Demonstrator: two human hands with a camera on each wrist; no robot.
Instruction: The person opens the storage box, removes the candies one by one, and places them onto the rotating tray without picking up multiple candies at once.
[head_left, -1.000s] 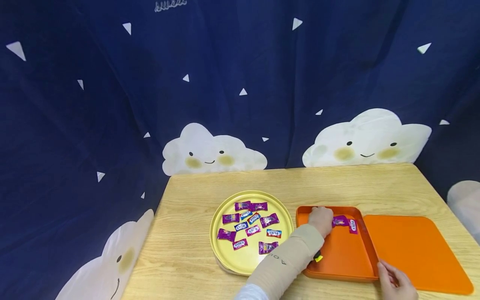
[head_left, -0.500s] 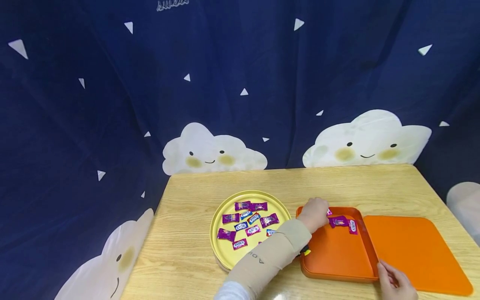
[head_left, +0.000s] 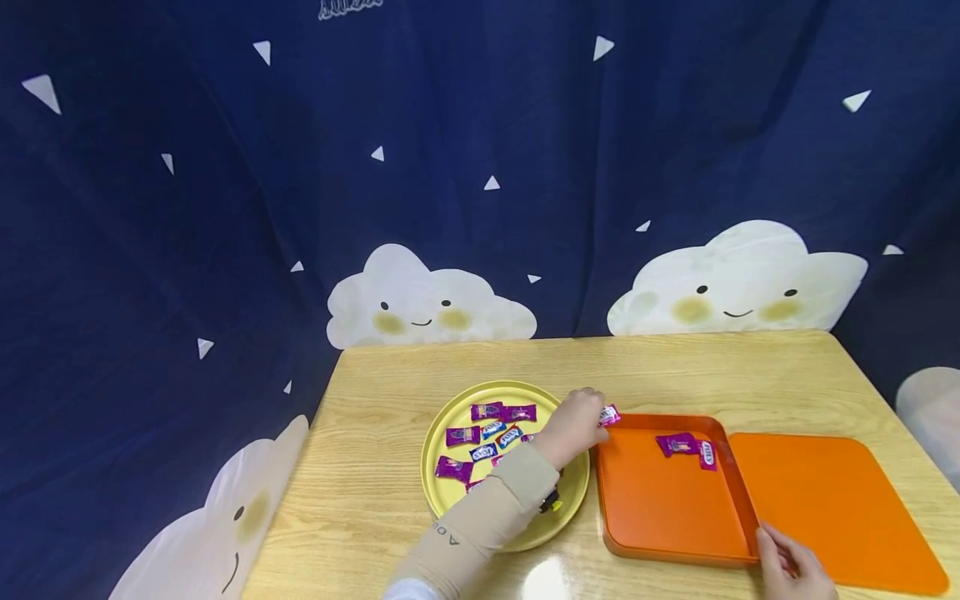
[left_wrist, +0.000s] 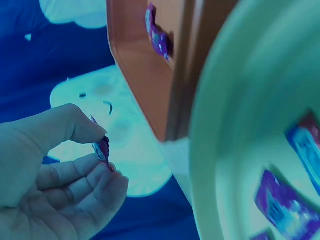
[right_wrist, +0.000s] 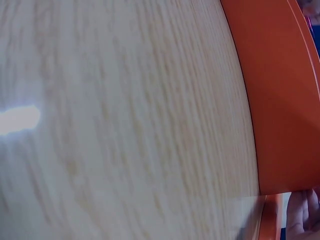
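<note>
My left hand (head_left: pixel 573 427) pinches a pink wrapped candy (head_left: pixel 609 415) between thumb and fingers, above the gap between the round yellow tray (head_left: pixel 433 492) and the orange box (head_left: pixel 675 554). In the left wrist view, the candy (left_wrist: pixel 102 148) is seen edge-on at the fingertips. Several purple, blue and pink candies (head_left: pixel 462 436) lie on the tray, some hidden by my left forearm. Inside the box, a purple candy (head_left: pixel 677 444) and a pink one (head_left: pixel 707 455) rest near the far right. My right hand (head_left: pixel 793 565) grips the box's near right corner.
A flat orange lid (head_left: pixel 840 508) lies on the wooden table (head_left: pixel 360 467), right of the box. Behind the table hangs a dark blue curtain (head_left: pixel 450 125) with clouds and triangles.
My left hand has come out of the box's far left part and moved left towards the tray, bringing the pink candy along. My right hand stays at the box corner.
</note>
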